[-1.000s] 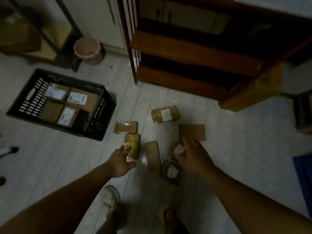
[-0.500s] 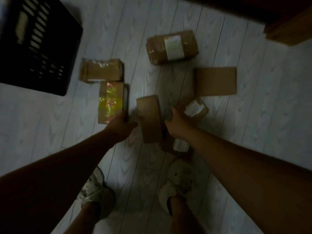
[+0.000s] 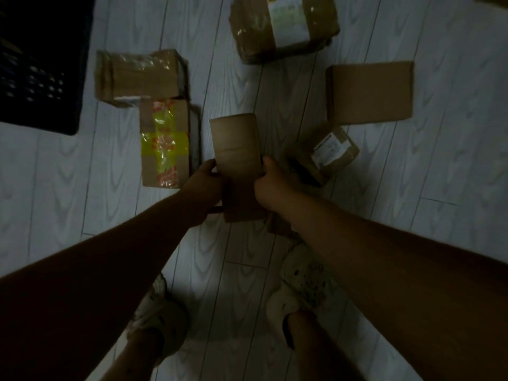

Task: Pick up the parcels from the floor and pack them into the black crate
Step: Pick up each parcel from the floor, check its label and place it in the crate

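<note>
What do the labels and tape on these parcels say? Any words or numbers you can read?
Nothing here is readable.
Large white label on the big parcel: print blurred.
Little white label on the small parcel: too small, blurred.
Yellow tape on the cardboard box: red print, unreadable.
Plain middle box: no marking shows.

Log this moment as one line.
phase: pick | left hand: grips plain parcel | right hand: grips plain parcel | black crate: upper left, apart

A pale wood-grain plank floor (image 3: 453, 188) is dimly lit; a light left shoe (image 3: 165, 320) and a perforated right shoe (image 3: 305, 283) are set apart on it.
</note>
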